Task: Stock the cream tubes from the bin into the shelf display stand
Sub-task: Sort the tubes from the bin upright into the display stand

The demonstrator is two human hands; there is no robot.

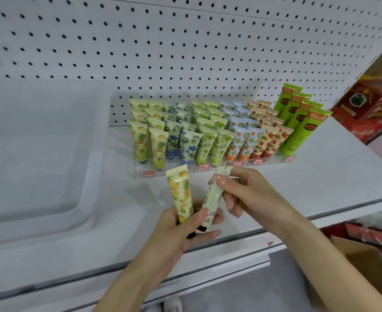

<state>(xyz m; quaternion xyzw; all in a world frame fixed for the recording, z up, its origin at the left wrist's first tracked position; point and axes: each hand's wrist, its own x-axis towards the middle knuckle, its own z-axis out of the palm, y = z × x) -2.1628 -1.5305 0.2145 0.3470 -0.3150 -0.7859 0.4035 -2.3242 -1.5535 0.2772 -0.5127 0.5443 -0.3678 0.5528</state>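
Note:
My left hand (181, 233) grips two cream tubes by their lower ends, just in front of the display stand. One is a yellow fruit-print tube (179, 194) standing upright. The other is a pale tube (214, 194) turned with its printed back side toward me. My right hand (241, 194) pinches the upper part of the pale tube. The clear acrylic display stand (172, 173) sits on the shelf, with rows of yellow, blue-flower, green, orange and strawberry tubes (208, 131) and tall green tubes (300, 118). The translucent white bin (39, 154) stands to the left.
The white shelf (320, 176) has a pegboard back wall (185, 52). A red box (370, 109) stands at the right end. Below right, an open cardboard box (365, 262) sits beside red packs (365, 233).

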